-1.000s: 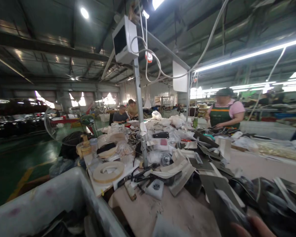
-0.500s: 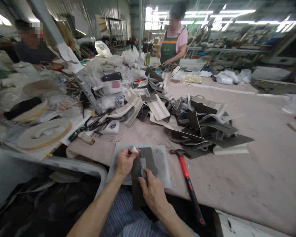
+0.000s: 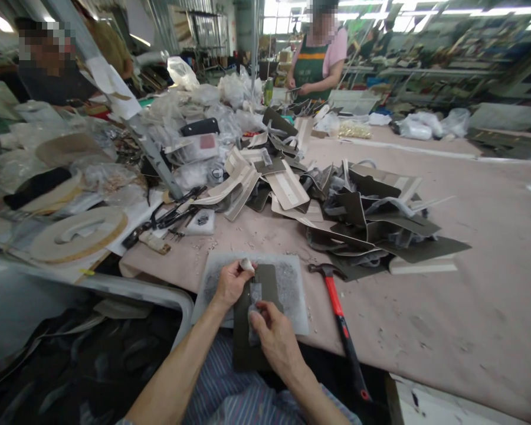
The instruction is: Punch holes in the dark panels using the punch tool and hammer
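One dark panel, apparently pinched by left hand and right hand.

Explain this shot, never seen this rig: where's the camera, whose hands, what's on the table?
No machine here: one camera on a person's head looks down at their own two bare hands. The left hand pinches a small white lump; the right hand pinches a pale strip on a dark flat piece, over a grey mat. Beside them lie a red-handled hammer and a pile of dark cut pieces. A co-worker in a green apron stands at the far end.
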Demonstrator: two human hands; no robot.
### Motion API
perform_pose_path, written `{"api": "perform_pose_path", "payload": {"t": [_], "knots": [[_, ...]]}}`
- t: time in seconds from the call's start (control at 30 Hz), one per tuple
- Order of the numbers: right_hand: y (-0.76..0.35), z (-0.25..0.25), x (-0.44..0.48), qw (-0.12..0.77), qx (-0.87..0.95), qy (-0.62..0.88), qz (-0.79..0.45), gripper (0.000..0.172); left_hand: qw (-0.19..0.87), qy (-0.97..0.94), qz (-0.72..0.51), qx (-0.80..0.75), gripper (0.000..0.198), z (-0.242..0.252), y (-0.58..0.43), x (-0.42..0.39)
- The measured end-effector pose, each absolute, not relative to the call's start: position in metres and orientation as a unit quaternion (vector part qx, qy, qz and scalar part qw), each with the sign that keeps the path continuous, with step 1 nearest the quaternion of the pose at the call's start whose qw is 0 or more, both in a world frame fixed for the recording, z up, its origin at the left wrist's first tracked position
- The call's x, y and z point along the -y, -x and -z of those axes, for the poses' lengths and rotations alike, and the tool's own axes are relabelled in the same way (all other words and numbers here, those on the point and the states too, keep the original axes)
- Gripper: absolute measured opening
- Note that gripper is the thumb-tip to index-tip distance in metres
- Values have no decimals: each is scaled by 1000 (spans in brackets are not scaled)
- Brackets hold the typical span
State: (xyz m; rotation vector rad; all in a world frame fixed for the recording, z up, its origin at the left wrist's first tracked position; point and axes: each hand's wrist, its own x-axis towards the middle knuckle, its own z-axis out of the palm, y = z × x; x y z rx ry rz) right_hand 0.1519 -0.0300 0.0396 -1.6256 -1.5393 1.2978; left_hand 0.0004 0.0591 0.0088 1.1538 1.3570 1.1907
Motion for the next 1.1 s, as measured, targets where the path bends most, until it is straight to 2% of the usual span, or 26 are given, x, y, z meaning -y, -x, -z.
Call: {"api": "perform_pose_path", "payload": {"t": [0.07, 0.17, 0.33, 0.47, 0.7, 0.87, 0.97, 1.1], "knots": [[-169, -40, 25, 296, 566, 627, -446, 47, 475, -476, -482, -562, 28, -10, 0, -59], [-211, -38, 16, 307, 564, 698, -317, 52, 474, -481, -473, -565, 28, -13, -1, -59], [-287, -21, 10, 192, 589, 777, -112, 50, 468, -487, -467, -571, 27, -14, -3, -59], [-319, -2, 16, 86, 587, 800, -91, 48, 463, -491, -467, -572, 27, -13, -3, -59], [-322, 10, 19, 50, 617, 783, -57, 41, 452, -504, -462, -573, 24, -13, -4, -60], [-316, 4, 14, 29, 600, 792, -108, 40, 448, -511, -457, -573, 24, -13, -4, -60], [-317, -1, 8, 57, 569, 803, -167, 36, 443, -520, -452, -574, 22, -13, -6, -60], [-317, -13, 4, 200, 422, 772, -432, 29, 423, -540, -449, -572, 17, -9, -9, -59]]}}
